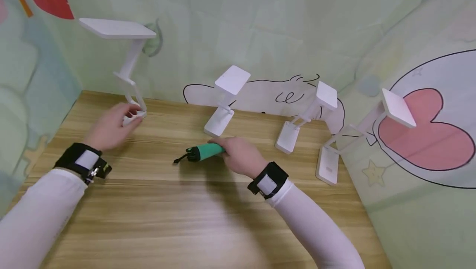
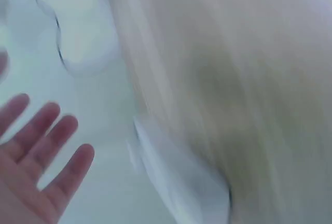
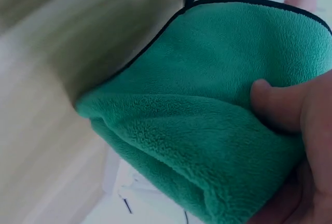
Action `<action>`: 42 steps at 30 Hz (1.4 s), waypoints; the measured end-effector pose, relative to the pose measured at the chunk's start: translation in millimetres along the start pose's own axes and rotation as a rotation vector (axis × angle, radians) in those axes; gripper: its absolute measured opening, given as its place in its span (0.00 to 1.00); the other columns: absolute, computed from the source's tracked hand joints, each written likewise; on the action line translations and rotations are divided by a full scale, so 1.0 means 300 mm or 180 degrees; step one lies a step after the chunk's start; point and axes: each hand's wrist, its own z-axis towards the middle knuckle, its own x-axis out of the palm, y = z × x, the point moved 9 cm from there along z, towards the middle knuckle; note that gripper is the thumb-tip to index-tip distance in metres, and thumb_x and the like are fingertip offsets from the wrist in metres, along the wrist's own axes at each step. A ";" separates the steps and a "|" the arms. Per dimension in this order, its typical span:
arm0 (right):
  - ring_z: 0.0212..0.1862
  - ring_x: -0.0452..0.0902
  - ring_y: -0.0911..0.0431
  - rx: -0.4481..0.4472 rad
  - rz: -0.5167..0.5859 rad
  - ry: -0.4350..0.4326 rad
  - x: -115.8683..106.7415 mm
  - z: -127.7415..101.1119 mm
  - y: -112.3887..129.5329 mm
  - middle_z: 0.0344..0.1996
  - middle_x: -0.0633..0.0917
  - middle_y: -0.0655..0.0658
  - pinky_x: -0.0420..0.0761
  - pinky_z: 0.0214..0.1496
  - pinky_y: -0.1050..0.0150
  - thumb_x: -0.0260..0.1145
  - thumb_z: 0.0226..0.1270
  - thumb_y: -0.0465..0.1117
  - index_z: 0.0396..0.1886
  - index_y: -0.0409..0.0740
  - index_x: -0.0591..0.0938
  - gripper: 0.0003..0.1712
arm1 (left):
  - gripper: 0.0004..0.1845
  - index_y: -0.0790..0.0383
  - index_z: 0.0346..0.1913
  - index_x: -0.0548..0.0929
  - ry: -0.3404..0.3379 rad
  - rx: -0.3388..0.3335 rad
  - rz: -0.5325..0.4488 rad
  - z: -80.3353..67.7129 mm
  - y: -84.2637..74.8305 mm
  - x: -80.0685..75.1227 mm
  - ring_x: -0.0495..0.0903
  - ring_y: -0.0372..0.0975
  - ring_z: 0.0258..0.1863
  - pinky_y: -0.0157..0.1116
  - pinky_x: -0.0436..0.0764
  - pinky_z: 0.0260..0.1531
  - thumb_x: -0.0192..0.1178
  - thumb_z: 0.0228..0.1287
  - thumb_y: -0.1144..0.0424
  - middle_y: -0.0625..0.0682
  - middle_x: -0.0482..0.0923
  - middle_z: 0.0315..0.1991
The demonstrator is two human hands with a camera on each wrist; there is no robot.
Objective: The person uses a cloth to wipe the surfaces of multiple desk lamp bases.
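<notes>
My right hand [image 1: 243,155] grips a folded green cleaning cloth [image 3: 197,105] with black edging and a black hanging loop, its thumb pressing on the pile. In the head view the cloth [image 1: 209,151] is above the table, seen nearly edge-on. At the far left, my left hand [image 1: 113,126] is beside the base [image 1: 133,117] of a tall white desk lamp [image 1: 117,29]. The left wrist view shows that hand [image 2: 36,167] with fingers extended and spread, apart from a blurred white block [image 2: 181,177]. Whether it touches the lamp is unclear.
Three smaller white desk lamps stand along the back and right: one in the middle [image 1: 218,121], one right of it [image 1: 287,136], one by the right wall [image 1: 328,165]. The wood-grain table [image 1: 156,219] meets printed fabric walls [image 1: 208,33] at the back and both sides.
</notes>
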 end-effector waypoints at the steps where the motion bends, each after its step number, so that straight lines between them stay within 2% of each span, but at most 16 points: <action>1: 0.44 0.83 0.57 0.0014 0.0012 -0.0022 -0.014 0.006 0.004 0.47 0.89 0.48 0.85 0.52 0.55 0.64 0.76 0.31 0.66 0.50 0.83 0.23 | 0.21 0.72 0.62 0.80 -0.0136 -0.0140 0.0037 0.012 0.045 -0.043 0.79 0.60 0.53 0.57 0.75 0.51 0.57 0.83 0.55 0.69 0.81 0.54; 4: 0.41 0.83 0.57 0.0059 -0.0011 -0.0080 -0.045 0.022 0.011 0.42 0.88 0.48 0.86 0.51 0.54 0.64 0.76 0.31 0.62 0.45 0.84 0.18 | 0.22 0.76 0.56 0.79 -0.0420 -0.0510 -0.0076 0.039 0.149 -0.146 0.78 0.62 0.49 0.53 0.72 0.48 0.55 0.82 0.55 0.72 0.80 0.50; 6: 0.41 0.83 0.57 0.0086 -0.0030 -0.0094 -0.058 0.030 0.013 0.43 0.88 0.47 0.86 0.52 0.54 0.63 0.77 0.31 0.61 0.43 0.83 0.16 | 0.26 0.77 0.63 0.75 -0.0481 -0.0730 -0.0287 0.057 0.193 -0.187 0.76 0.65 0.56 0.56 0.72 0.55 0.54 0.83 0.53 0.75 0.77 0.57; 8: 0.42 0.84 0.57 0.0135 -0.0018 -0.0073 -0.066 0.036 0.012 0.45 0.89 0.46 0.86 0.54 0.54 0.62 0.79 0.32 0.62 0.41 0.83 0.16 | 0.31 0.77 0.73 0.68 -0.0489 -0.0843 -0.0492 0.080 0.214 -0.209 0.71 0.69 0.65 0.61 0.69 0.64 0.53 0.83 0.53 0.77 0.70 0.67; 10: 0.44 0.85 0.56 0.0181 0.0016 -0.0036 -0.070 0.040 0.009 0.48 0.89 0.45 0.85 0.57 0.53 0.62 0.80 0.33 0.66 0.41 0.82 0.18 | 0.36 0.73 0.81 0.58 -0.0428 -0.0916 -0.0596 0.102 0.222 -0.215 0.64 0.70 0.73 0.66 0.65 0.69 0.53 0.84 0.53 0.77 0.63 0.75; 12: 0.45 0.85 0.56 0.0210 0.0044 0.0001 -0.071 0.047 0.008 0.49 0.89 0.44 0.84 0.59 0.53 0.62 0.81 0.33 0.68 0.42 0.80 0.20 | 0.40 0.71 0.84 0.50 -0.0306 -0.0902 -0.0627 0.124 0.218 -0.215 0.59 0.71 0.76 0.68 0.61 0.70 0.53 0.84 0.53 0.76 0.56 0.79; 15: 0.45 0.85 0.56 0.0232 0.0043 0.0025 -0.073 0.049 0.007 0.51 0.89 0.44 0.84 0.60 0.53 0.62 0.81 0.33 0.70 0.44 0.80 0.22 | 0.43 0.70 0.85 0.45 -0.0072 -0.0859 -0.0555 0.157 0.213 -0.196 0.57 0.72 0.77 0.70 0.59 0.70 0.54 0.85 0.50 0.76 0.53 0.81; 18: 0.46 0.85 0.56 0.0232 0.0029 0.0020 -0.077 0.046 0.008 0.51 0.89 0.45 0.84 0.60 0.54 0.62 0.80 0.32 0.70 0.44 0.81 0.22 | 0.44 0.72 0.84 0.48 0.0110 -0.0852 -0.0532 0.184 0.220 -0.170 0.57 0.73 0.76 0.72 0.58 0.70 0.52 0.84 0.45 0.78 0.56 0.79; 22: 0.48 0.85 0.55 0.0247 0.0060 0.0035 -0.083 0.036 0.002 0.52 0.89 0.44 0.83 0.61 0.53 0.62 0.80 0.32 0.71 0.44 0.80 0.23 | 0.40 0.74 0.82 0.52 0.0150 -0.0896 -0.0628 0.200 0.246 -0.143 0.58 0.74 0.75 0.72 0.59 0.70 0.44 0.87 0.45 0.80 0.58 0.77; 25: 0.50 0.85 0.54 0.0304 0.0107 0.0046 -0.089 0.028 -0.012 0.54 0.89 0.44 0.82 0.62 0.52 0.62 0.80 0.32 0.71 0.44 0.80 0.23 | 0.35 0.76 0.80 0.56 0.0031 -0.0860 -0.0641 0.206 0.254 -0.140 0.61 0.73 0.73 0.72 0.60 0.69 0.37 0.89 0.48 0.81 0.61 0.74; 28: 0.51 0.85 0.54 0.0378 0.0139 0.0038 -0.094 0.022 -0.028 0.55 0.88 0.44 0.82 0.63 0.52 0.62 0.81 0.32 0.72 0.44 0.79 0.23 | 0.34 0.77 0.76 0.61 -0.0096 -0.0853 -0.0536 0.210 0.251 -0.143 0.67 0.73 0.69 0.71 0.63 0.66 0.34 0.89 0.49 0.81 0.66 0.70; 34: 0.50 0.85 0.55 0.0372 0.0139 -0.0004 -0.093 0.033 -0.022 0.55 0.88 0.44 0.82 0.62 0.53 0.61 0.81 0.33 0.71 0.45 0.80 0.22 | 0.32 0.75 0.74 0.67 -0.0329 -0.1043 -0.0345 0.195 0.250 -0.153 0.75 0.70 0.61 0.66 0.73 0.58 0.38 0.89 0.48 0.78 0.72 0.66; 38: 0.50 0.85 0.55 0.0323 0.0158 -0.0038 -0.100 0.046 -0.001 0.55 0.88 0.44 0.82 0.63 0.52 0.61 0.81 0.33 0.71 0.45 0.80 0.22 | 0.28 0.74 0.70 0.73 -0.0539 -0.1012 -0.0238 0.181 0.238 -0.164 0.78 0.67 0.58 0.62 0.74 0.55 0.43 0.89 0.50 0.76 0.77 0.62; 42: 0.51 0.85 0.53 0.0323 0.0194 -0.0139 -0.123 0.058 0.016 0.55 0.88 0.44 0.82 0.63 0.52 0.62 0.81 0.33 0.70 0.44 0.79 0.22 | 0.26 0.73 0.68 0.75 -0.0659 -0.0934 -0.0201 0.161 0.213 -0.165 0.79 0.65 0.56 0.58 0.75 0.52 0.47 0.88 0.52 0.74 0.80 0.59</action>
